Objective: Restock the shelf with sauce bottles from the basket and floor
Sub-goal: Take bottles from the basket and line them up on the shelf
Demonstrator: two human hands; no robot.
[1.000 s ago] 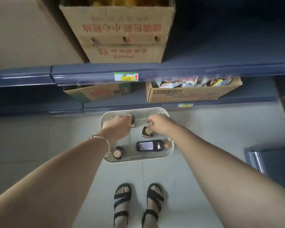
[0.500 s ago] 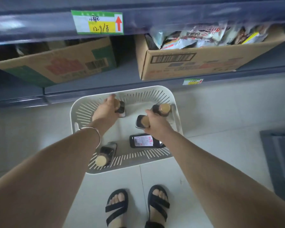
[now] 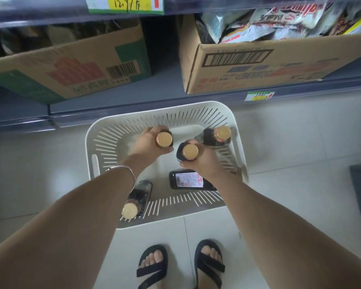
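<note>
Nearest you, at six o'clock, your sandalled feet [image 3: 179, 265] stand on pale floor tiles [image 3: 290, 205], with the white slotted basket [image 3: 92, 142] just ahead of them on the floor. You are early in the job, I judge: your left hand [image 3: 148, 142] is wrapped round one gold-capped sauce bottle [image 3: 164, 139], your right hand [image 3: 204, 159] round a second bottle [image 3: 189, 152], both upright and low inside the basket. Three bottles remain: one leaning at seven o'clock [image 3: 137, 198], one lying label-up [image 3: 189, 180] under your right wrist, one upright at one o'clock [image 3: 218, 135]. I see none on the floor. Farther off, at twelve o'clock, the dark blue shelf [image 3: 154, 97] carries two cardboard boxes [image 3: 248, 65], leaving a gap between them.
</note>
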